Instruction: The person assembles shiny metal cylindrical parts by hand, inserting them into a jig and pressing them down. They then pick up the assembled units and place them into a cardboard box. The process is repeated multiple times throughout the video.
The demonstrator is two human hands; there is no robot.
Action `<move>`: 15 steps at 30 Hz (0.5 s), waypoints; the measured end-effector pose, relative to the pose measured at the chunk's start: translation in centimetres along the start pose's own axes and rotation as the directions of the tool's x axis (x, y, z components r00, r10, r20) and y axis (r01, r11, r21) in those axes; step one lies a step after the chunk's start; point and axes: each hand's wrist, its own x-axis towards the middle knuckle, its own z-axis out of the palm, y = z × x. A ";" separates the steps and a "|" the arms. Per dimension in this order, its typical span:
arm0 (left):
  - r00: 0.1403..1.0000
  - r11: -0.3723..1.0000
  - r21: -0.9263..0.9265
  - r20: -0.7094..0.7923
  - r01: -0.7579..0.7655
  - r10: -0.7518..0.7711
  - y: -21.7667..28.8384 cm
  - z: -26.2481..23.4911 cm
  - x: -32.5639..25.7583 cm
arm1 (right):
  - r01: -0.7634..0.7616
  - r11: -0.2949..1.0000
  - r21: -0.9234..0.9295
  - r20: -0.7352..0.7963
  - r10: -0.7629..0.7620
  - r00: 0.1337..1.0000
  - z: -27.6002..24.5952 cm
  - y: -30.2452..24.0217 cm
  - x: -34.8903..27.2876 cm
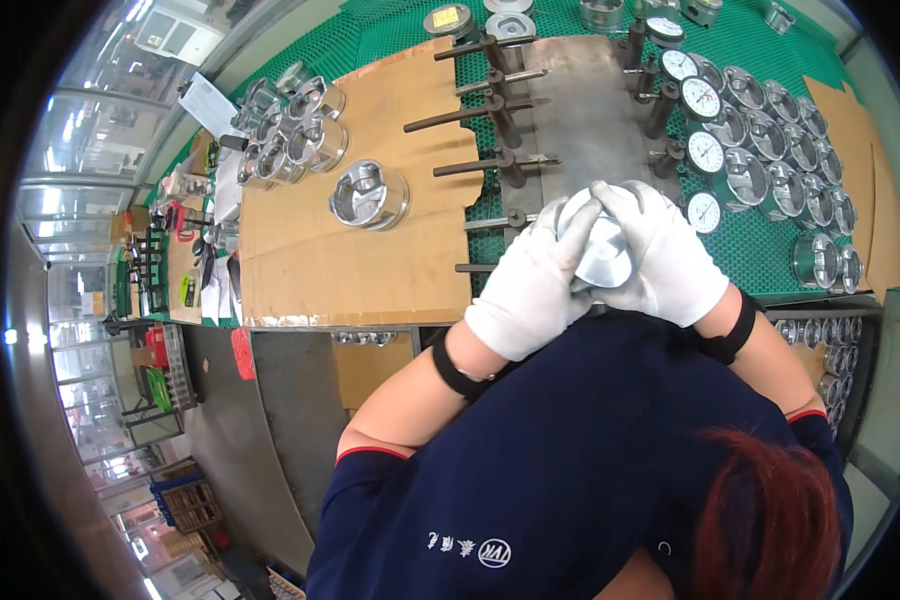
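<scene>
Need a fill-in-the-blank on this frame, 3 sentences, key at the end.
1. Both hands, left hand and right hand, wear ____ gloves.
2. Together they grip one shiny silver metal piston over the grey ____ plate.
3. A lone shiny metal piston stands on the brown ____ sheet.

Missing words: white; metal; cardboard

A factory inspection bench in an industrial workshop: beyond the gloved grip, round white-faced dial gauges point(705, 152) stand on a grey steel plate point(590, 110). Rows of shiny machined metal pistons point(785, 150) lie on green mesh matting point(760, 255) to its right, and brown cardboard sheets point(370, 265) to its left.
</scene>
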 end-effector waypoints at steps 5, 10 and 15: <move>0.995 0.996 0.094 -0.100 0.003 0.007 -1.3 1.9 0.0 | 0.068 0.992 0.109 -0.137 -0.053 0.989 -0.4 0.9 -2.2; 0.978 0.991 0.114 -0.192 -0.064 0.085 -2.8 3.6 0.9 | -0.688 0.271 0.673 0.535 0.465 0.706 0.3 2.3 -5.3; 0.960 0.994 0.049 -0.256 -0.100 0.109 -3.0 4.2 2.7 | -0.676 0.154 0.721 0.534 0.499 0.683 1.4 1.6 -5.6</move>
